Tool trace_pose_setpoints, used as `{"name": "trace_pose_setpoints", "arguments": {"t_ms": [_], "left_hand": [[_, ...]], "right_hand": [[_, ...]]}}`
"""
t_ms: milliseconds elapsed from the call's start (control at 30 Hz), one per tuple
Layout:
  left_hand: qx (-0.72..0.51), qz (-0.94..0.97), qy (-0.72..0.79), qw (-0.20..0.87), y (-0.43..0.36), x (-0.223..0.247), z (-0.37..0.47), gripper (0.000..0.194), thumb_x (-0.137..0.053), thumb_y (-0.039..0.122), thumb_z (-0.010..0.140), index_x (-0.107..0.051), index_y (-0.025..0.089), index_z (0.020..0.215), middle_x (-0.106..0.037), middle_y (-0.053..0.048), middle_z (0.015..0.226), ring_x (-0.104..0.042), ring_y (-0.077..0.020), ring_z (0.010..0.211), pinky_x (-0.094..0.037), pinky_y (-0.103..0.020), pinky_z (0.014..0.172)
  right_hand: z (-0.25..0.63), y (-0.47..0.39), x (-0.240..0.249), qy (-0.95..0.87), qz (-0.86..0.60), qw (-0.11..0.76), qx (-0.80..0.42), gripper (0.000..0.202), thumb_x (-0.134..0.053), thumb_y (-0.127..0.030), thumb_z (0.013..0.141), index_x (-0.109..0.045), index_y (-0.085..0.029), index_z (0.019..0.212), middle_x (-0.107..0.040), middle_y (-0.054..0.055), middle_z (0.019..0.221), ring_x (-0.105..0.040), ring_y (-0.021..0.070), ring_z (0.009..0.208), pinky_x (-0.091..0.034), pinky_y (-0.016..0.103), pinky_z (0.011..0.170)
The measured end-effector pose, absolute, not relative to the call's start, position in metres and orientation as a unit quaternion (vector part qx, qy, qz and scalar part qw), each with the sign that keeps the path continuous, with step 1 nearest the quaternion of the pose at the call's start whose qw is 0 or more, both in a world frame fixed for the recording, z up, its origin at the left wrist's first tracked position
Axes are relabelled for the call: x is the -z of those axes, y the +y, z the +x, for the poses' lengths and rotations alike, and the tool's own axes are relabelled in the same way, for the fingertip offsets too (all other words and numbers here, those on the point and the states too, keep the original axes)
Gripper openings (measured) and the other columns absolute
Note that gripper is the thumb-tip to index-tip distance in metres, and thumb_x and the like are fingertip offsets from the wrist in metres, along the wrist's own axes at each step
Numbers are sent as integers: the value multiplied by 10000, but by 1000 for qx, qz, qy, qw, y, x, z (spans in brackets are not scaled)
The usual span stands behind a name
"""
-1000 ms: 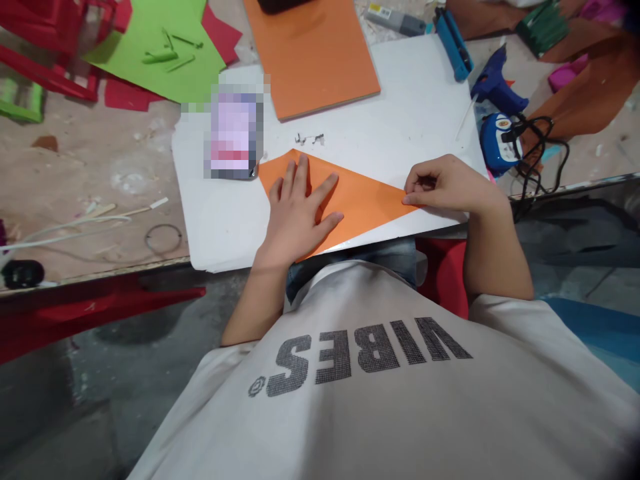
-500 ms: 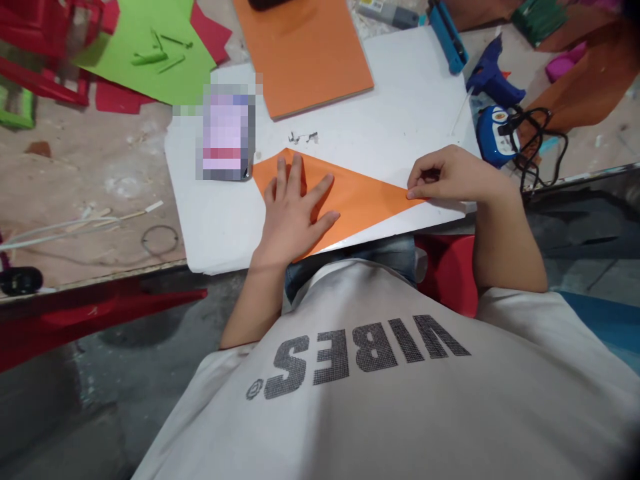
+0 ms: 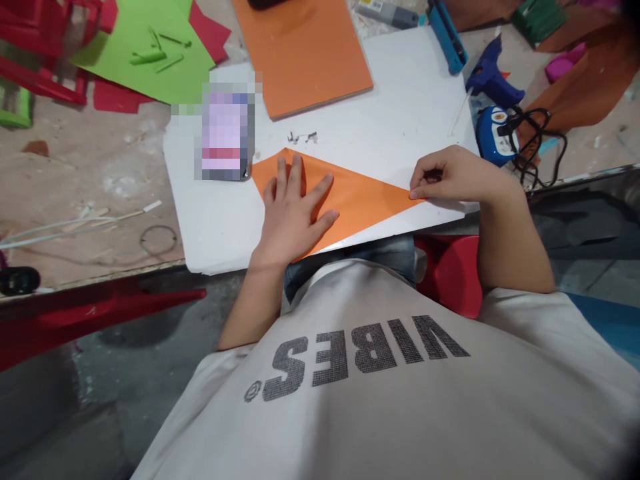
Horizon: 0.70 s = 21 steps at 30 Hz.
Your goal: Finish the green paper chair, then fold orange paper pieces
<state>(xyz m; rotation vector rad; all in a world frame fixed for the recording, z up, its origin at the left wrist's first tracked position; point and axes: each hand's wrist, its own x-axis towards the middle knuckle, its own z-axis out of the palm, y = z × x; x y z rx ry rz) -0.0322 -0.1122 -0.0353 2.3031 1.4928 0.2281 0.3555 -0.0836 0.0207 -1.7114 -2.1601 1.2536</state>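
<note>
A sheet of orange paper (image 3: 357,200), kite-shaped with a narrow point at the right, lies on a white board (image 3: 220,227). My left hand (image 3: 295,207) rests flat on its wide left part, fingers spread. At the right tip, my right hand (image 3: 440,177) pinches the paper between thumb and fingers; the tip itself is partly hidden by them. Just left of the paper lies a phone (image 3: 223,137) with a blurred screen. Dark scuff marks show on the board beyond my left fingertips.
An orange pad (image 3: 310,60) lies at the back. Right of the board are a blue glue gun (image 3: 495,75), a blue-and-white plug device (image 3: 497,137) with black cable, and a blue cutter (image 3: 447,37). Green paper (image 3: 165,60) with scraps lies at the back left.
My right hand has slid very slightly to the right at the paper's tip. The left hand stays flat in the same place.
</note>
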Motion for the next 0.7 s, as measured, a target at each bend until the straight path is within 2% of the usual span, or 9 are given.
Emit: {"name": "trace_pose_setpoints", "arguments": {"t_ms": [167, 400, 700], "left_hand": [[-78, 818, 535, 196, -112, 34, -31, 760, -623, 736, 1161, -553, 445, 1860, -182, -55, 2089, -95, -487, 1950, -165, -777, 1529], [-84, 817, 533, 203, -112, 33, -31, 771, -629, 750, 1150, -567, 439, 1852, -166, -47, 2089, -78, -500, 1949, -147, -780, 1532], [-76, 816, 536, 203, -112, 31, -32, 787, -652, 757, 1140, -576, 421, 1848, -160, -72, 2093, -84, -517, 1944, -157, -782, 1525]], "right_hand": [[357, -84, -18, -713, -567, 62, -407, 435, -929, -754, 870, -852, -328, 829, -762, 39, 784, -657, 265, 795, -475, 457, 758], [357, -86, -17, -712, -569, 69, -407, 496, -927, -811, 854, -850, -322, 825, -765, 48, 779, -650, 268, 793, -479, 466, 742], [358, -89, -16, -706, -576, 78, -405, 458, -938, -743, 894, -846, -295, 860, -736, 45, 776, -649, 254, 803, -525, 475, 771]]}}
